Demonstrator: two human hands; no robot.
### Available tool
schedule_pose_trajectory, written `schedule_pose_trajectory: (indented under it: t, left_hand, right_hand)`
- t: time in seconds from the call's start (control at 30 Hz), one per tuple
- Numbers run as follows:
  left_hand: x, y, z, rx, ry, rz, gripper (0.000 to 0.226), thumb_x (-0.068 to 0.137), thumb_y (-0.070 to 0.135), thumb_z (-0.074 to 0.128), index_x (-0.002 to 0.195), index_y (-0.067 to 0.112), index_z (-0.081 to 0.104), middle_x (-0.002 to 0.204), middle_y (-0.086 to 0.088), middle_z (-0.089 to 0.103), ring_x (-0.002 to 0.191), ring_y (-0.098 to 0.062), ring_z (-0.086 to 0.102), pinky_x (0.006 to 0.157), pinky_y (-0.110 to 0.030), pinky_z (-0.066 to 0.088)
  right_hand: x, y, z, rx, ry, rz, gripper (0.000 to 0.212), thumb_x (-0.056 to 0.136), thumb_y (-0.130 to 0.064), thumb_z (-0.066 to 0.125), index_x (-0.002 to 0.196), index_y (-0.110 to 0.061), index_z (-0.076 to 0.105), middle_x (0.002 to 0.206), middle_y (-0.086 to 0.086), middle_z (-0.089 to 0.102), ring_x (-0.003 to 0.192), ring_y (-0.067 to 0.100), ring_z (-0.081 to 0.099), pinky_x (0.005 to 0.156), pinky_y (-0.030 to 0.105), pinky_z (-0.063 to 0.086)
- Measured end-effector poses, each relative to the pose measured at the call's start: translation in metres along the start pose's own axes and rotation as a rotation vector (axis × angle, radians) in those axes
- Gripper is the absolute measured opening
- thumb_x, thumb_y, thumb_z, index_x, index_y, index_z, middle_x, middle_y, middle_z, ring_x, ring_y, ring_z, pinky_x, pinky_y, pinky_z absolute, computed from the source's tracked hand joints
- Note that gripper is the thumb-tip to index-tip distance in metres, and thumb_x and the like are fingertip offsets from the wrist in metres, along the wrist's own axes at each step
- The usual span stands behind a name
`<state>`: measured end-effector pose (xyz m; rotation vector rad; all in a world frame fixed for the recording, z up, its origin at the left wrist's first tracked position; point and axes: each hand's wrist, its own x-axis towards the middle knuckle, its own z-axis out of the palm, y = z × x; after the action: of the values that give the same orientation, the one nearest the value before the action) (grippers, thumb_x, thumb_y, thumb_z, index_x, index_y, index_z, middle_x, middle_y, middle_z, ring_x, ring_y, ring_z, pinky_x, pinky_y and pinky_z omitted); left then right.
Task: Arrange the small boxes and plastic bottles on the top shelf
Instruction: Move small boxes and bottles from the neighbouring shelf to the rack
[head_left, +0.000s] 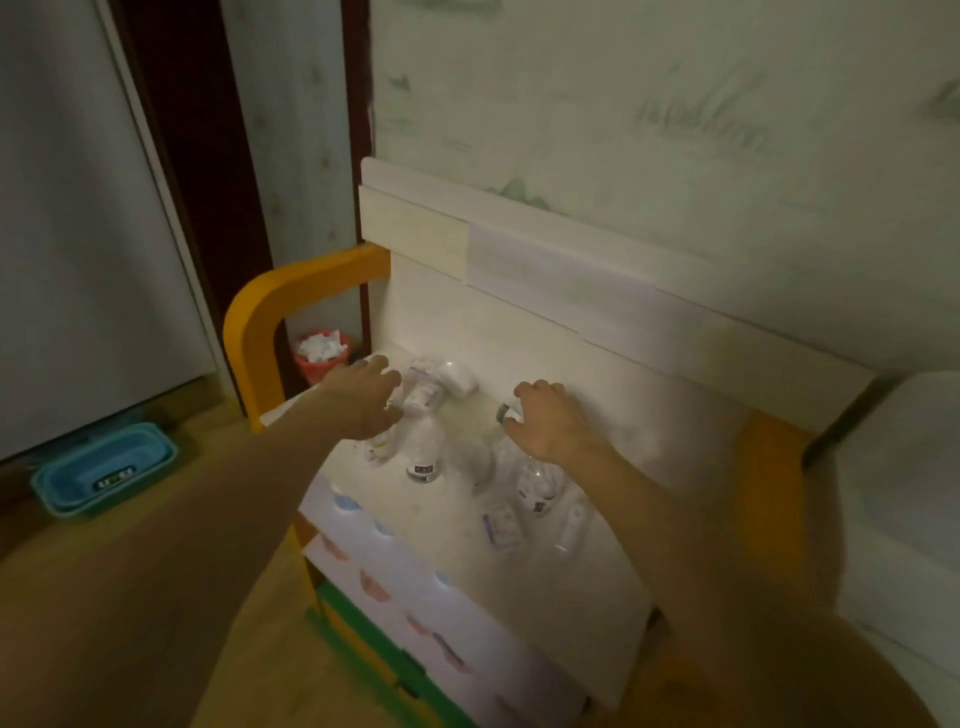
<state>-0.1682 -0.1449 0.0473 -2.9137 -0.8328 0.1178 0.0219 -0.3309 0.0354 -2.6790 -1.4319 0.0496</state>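
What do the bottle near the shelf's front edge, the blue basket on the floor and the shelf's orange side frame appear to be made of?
Bottle: probably clear plastic; the body looks translucent, though blurred.
Blue basket: likely moulded plastic, with uniform colour and rounded rims.
Orange side frame: smooth and matte, with rounded corners; painted wood or plastic, cannot tell which.

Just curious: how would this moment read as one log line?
left hand: reaching over bottles | right hand: fingers curled on small dark-capped item | top shelf: cluttered

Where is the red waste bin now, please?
In the head view the red waste bin stands on the floor at the left, behind the shelf's orange side frame, just beyond the left hand.
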Motion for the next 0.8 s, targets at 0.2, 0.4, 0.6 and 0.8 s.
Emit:
schedule_pose_trajectory:
  t: [0.2, 0.4, 0.6, 0.8]
  left_hand:
    - [0.071, -0.042, 0.018, -0.038, -0.080, -0.039, 0.059, 0.097, 0.055, 0.045, 0.147, 0.024, 0.034, 0.156, -0.006, 0.029, 0.135, -0.028, 0.040, 0.102, -0.041, 0.043]
    - [0.116, -0.064, 0.051, 0.004, -0.129, -0.032, 0.068, 0.096, 0.058, 0.046, 0.151, 0.022, 0.028, 0.157, -0.009, 0.029, 0.139, -0.029, 0.035, 0.105, -0.043, 0.039]
    - [0.147, -0.078, 0.077, -0.257, -0.250, -0.026, 0.086, 0.087, 0.064, 0.058, 0.154, 0.023, 0.022, 0.155, -0.002, 0.029, 0.133, -0.024, 0.042, 0.103, -0.038, 0.042]
    - [0.166, -0.086, 0.089, -0.341, -0.279, -0.005, 0.085, 0.083, 0.067, 0.060, 0.150, 0.026, 0.029, 0.149, 0.004, 0.043, 0.125, -0.019, 0.050, 0.097, -0.032, 0.043]
  right_hand:
    - [0.097, -0.026, 0.038, 0.060, -0.069, 0.004, 0.047, 0.094, -0.041, 0.054, 0.132, -0.016, 0.049, 0.130, 0.010, 0.053, 0.121, 0.031, 0.048, 0.098, 0.041, 0.044]
    - [0.173, -0.046, 0.078, 0.216, -0.118, 0.087, 0.058, 0.085, -0.034, 0.070, 0.135, -0.013, 0.047, 0.135, 0.013, 0.051, 0.123, 0.033, 0.051, 0.096, 0.041, 0.047]
    - [0.208, -0.049, 0.115, 0.107, -0.090, 0.096, 0.061, 0.087, -0.031, 0.069, 0.136, -0.009, 0.041, 0.139, 0.015, 0.043, 0.126, 0.031, 0.046, 0.099, 0.037, 0.041]
    - [0.217, -0.056, 0.137, -0.119, 0.040, 0.174, 0.042, 0.082, -0.025, 0.073, 0.120, -0.013, 0.058, 0.115, 0.010, 0.057, 0.102, 0.026, 0.060, 0.079, 0.036, 0.051]
